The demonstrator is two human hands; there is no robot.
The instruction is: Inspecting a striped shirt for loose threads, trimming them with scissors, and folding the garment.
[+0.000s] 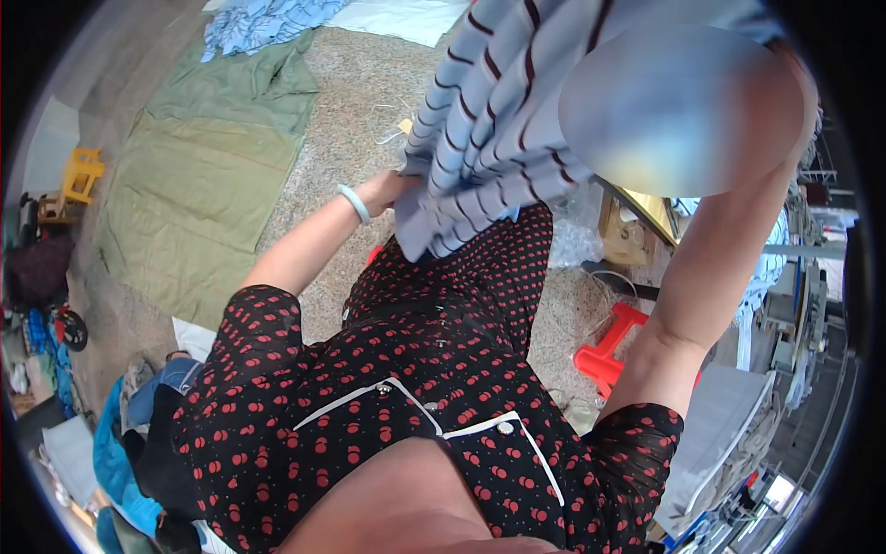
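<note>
Speckled floor (369, 111) bears green sheet (203, 175) and red stool (609, 346).

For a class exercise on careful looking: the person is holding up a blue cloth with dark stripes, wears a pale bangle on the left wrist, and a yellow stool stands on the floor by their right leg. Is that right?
Not quite. In the head view the stool by the right leg is red, not yellow. The rest stands: the left hand grips the striped blue cloth, and a pale bangle sits on that wrist.
</note>
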